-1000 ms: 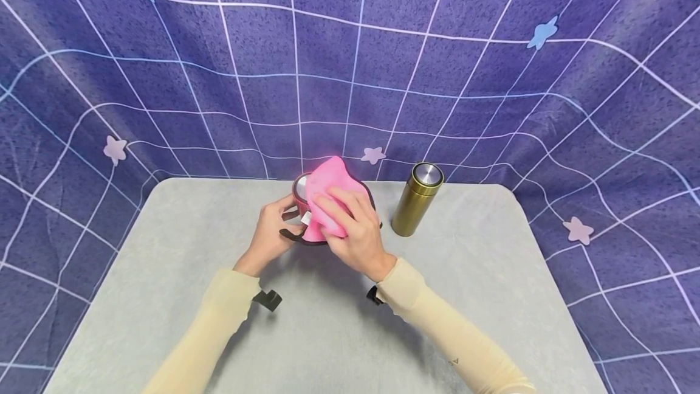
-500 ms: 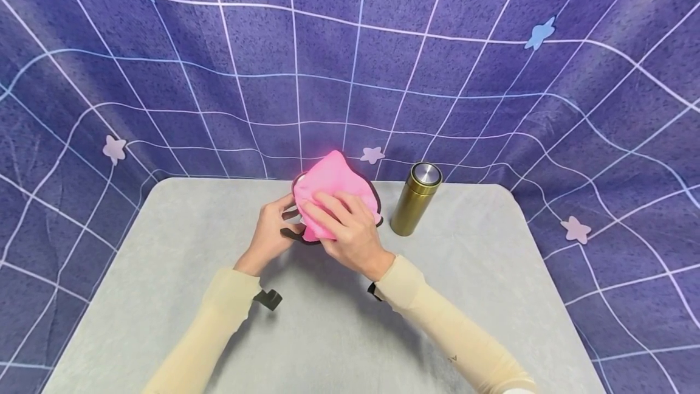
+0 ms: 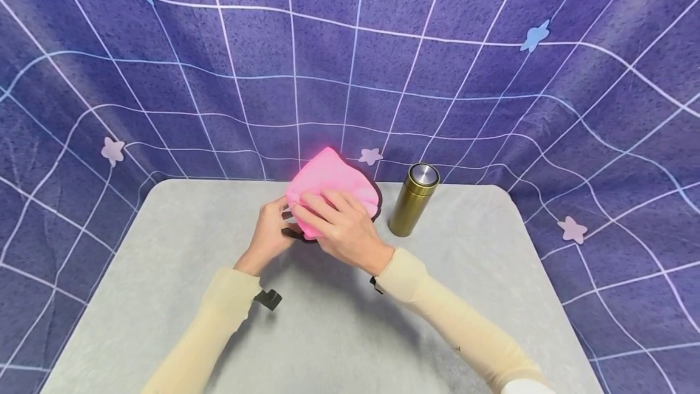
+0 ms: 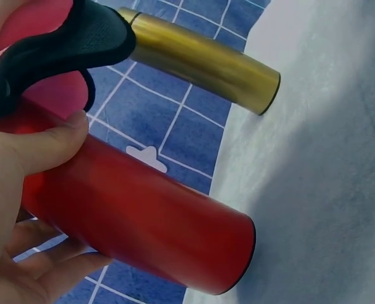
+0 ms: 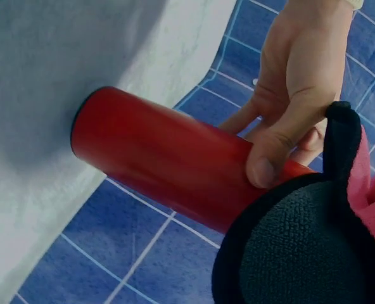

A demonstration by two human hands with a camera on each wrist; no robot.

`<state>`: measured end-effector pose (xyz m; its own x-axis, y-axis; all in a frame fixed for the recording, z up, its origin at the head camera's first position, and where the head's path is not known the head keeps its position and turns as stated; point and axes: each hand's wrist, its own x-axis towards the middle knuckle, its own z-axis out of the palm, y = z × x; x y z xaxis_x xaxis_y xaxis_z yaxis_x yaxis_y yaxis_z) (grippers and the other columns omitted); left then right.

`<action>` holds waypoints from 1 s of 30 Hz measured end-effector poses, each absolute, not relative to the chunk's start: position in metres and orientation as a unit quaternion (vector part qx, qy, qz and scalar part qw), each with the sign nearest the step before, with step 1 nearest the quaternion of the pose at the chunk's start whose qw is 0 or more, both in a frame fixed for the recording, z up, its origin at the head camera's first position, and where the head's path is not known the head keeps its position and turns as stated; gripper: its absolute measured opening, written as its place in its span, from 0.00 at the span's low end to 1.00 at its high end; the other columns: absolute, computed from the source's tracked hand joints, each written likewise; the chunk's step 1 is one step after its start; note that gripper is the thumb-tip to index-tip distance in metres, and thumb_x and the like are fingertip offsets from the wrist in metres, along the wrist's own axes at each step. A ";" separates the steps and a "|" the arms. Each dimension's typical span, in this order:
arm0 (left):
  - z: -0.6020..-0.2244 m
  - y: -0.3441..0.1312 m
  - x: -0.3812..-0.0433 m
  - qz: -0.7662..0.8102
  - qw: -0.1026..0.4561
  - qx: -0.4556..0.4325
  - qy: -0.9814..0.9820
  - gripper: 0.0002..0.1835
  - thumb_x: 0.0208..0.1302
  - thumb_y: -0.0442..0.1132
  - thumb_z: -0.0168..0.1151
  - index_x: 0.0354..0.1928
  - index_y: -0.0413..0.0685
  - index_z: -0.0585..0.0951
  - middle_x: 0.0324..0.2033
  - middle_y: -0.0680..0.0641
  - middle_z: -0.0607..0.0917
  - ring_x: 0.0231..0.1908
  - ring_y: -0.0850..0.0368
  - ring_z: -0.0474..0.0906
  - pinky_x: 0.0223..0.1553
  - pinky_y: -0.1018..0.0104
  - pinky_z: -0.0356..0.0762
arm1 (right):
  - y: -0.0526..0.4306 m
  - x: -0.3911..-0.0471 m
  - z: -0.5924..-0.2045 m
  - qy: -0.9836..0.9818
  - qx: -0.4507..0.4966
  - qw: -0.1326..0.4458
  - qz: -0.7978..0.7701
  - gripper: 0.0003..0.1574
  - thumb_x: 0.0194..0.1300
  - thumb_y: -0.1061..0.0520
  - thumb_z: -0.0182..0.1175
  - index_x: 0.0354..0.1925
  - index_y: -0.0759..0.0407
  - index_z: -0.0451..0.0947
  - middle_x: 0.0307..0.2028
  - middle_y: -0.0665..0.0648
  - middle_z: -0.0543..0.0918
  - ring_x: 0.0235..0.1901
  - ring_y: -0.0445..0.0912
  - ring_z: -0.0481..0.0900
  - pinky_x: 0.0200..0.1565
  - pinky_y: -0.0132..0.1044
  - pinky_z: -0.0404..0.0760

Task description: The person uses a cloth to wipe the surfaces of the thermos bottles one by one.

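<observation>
My left hand point(image 3: 267, 235) grips a red thermos point(image 4: 143, 209) from its left side, thumb across the body and fingers curled behind. The thermos stands upright, its base on the grey tabletop. Over its top lies a pink cloth point(image 3: 328, 170) with black edging and a dark grey reverse point(image 5: 295, 247). My right hand point(image 3: 346, 230) holds this cloth against the top, fingers bent over the pink side. The cloth covers the thermos lid, so the head view hides it.
A gold thermos point(image 3: 407, 211) with a silver-topped lid stands upright to the right of my right hand. Behind the grey table point(image 3: 306, 333) hangs a purple-blue curtain point(image 3: 257, 96) with grid lines and stars.
My right hand has shifted a little left and up with the cloth, which has spread from partly beside the silver lid to fully over it. The left hand stays put.
</observation>
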<state>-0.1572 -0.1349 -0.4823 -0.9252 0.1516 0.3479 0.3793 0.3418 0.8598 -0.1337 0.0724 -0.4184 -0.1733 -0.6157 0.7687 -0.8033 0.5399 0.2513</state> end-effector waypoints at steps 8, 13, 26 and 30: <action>-0.489 -0.137 -0.156 -0.469 0.177 -0.203 -0.841 0.15 0.46 0.27 0.70 0.40 0.33 0.85 0.32 0.38 0.90 0.35 0.41 0.90 0.39 0.44 0.90 | 0.067 -0.137 -0.402 -0.775 0.493 0.396 0.021 0.26 0.69 0.60 0.62 0.63 0.52 0.85 0.58 0.50 0.86 0.50 0.50 0.78 0.60 0.40 0.79; -0.490 -0.136 -0.156 -0.451 0.193 -0.217 -0.844 0.14 0.44 0.30 0.73 0.36 0.35 0.83 0.27 0.40 0.88 0.28 0.44 0.86 0.31 0.46 0.86 | 0.066 -0.138 -0.386 -0.796 0.504 0.336 -0.014 0.31 0.62 0.57 0.69 0.65 0.51 0.84 0.61 0.48 0.85 0.51 0.49 0.77 0.62 0.39 0.76; -0.485 -0.132 -0.152 -0.469 0.151 -0.179 -0.852 0.15 0.44 0.27 0.69 0.39 0.34 0.86 0.30 0.41 0.90 0.33 0.46 0.87 0.36 0.52 0.87 | 0.068 -0.155 -0.366 -0.813 0.538 0.192 0.115 0.28 0.58 0.63 0.66 0.58 0.49 0.87 0.58 0.49 0.85 0.54 0.49 0.76 0.60 0.37 0.75; -0.485 -0.130 -0.150 -0.479 0.137 -0.164 -0.851 0.14 0.47 0.25 0.68 0.40 0.33 0.86 0.31 0.38 0.91 0.35 0.39 0.89 0.39 0.46 0.88 | 0.068 -0.162 -0.364 -0.809 0.542 0.162 0.161 0.27 0.58 0.62 0.64 0.56 0.50 0.88 0.56 0.49 0.86 0.55 0.50 0.76 0.63 0.37 0.73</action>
